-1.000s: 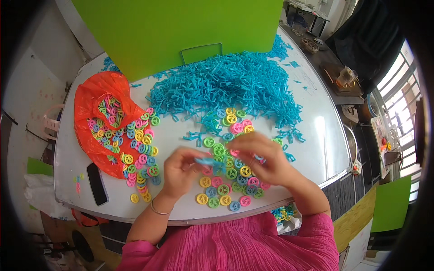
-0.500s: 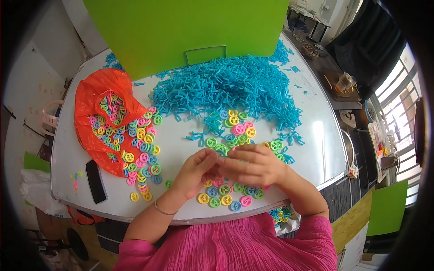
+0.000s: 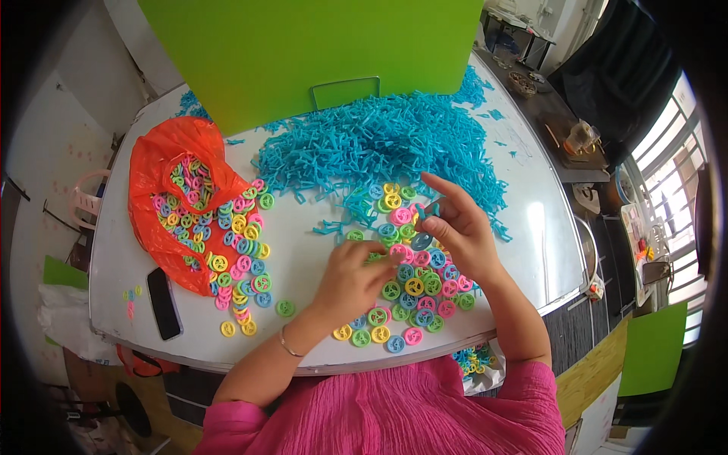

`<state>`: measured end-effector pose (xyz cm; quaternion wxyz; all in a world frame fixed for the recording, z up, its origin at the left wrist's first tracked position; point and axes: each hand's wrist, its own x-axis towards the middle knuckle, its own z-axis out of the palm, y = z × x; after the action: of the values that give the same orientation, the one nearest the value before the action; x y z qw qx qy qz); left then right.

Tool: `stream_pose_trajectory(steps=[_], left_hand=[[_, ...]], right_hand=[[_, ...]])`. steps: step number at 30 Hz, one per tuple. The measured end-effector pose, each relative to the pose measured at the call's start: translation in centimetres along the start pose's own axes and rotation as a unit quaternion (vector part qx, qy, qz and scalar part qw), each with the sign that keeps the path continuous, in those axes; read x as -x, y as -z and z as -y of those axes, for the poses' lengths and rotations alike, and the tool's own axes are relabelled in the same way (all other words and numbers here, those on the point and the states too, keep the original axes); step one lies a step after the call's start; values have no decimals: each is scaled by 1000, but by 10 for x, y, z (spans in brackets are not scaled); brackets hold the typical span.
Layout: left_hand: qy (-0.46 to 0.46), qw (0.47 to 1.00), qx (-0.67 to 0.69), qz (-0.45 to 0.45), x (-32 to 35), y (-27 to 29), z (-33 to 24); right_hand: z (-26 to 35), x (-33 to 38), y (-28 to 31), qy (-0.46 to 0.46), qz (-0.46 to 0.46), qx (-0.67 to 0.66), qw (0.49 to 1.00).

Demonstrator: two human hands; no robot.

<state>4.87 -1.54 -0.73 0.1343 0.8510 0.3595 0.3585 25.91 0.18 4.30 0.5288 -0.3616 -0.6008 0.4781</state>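
My left hand [image 3: 353,277] is bent over a spread of small plastic wheels [image 3: 414,286] in pink, blue, green and yellow. Its fingers are drawn together at a pink wheel [image 3: 403,252] near the middle of the spread. My right hand [image 3: 464,233] is raised at the right of the wheels, index finger stretched out. Between its thumb and fingers is a small blue plastic piece [image 3: 434,211], partly hidden. A darker blue wheel [image 3: 422,242] shows just below that thumb; whether it is joined to the piece I cannot tell. Beyond both hands lies a big heap of blue plastic pieces [image 3: 379,144].
A red plastic bag [image 3: 148,220] spills many wheels onto the white table [image 3: 227,356] at left. A phone [image 3: 163,303] lies beside it. A green panel with a metal handle [image 3: 345,81] stands behind the heap. Near the table's front edge, a bag of coloured parts [image 3: 474,362] sits lower down.
My hands were together over the wheels and have moved apart. The right went up and right toward the blue heap; the left stayed low over the wheels, uncovering more of them.
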Motion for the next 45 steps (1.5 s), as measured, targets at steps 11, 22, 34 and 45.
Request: stream_pose_trajectory(steps=[11, 22, 34, 45], left_hand=[[240, 938, 245, -49, 2, 3, 0], [364, 741, 549, -132, 5, 25, -7], [324, 742, 566, -156, 11, 25, -14], [273, 742, 591, -160, 15, 20, -14]], right_hand=[[-12, 5, -8, -164, 50, -11, 985], [-20, 20, -38, -128, 44, 66, 989], [-12, 25, -50, 96, 27, 237, 966], [7, 22, -43, 133, 47, 279, 950]])
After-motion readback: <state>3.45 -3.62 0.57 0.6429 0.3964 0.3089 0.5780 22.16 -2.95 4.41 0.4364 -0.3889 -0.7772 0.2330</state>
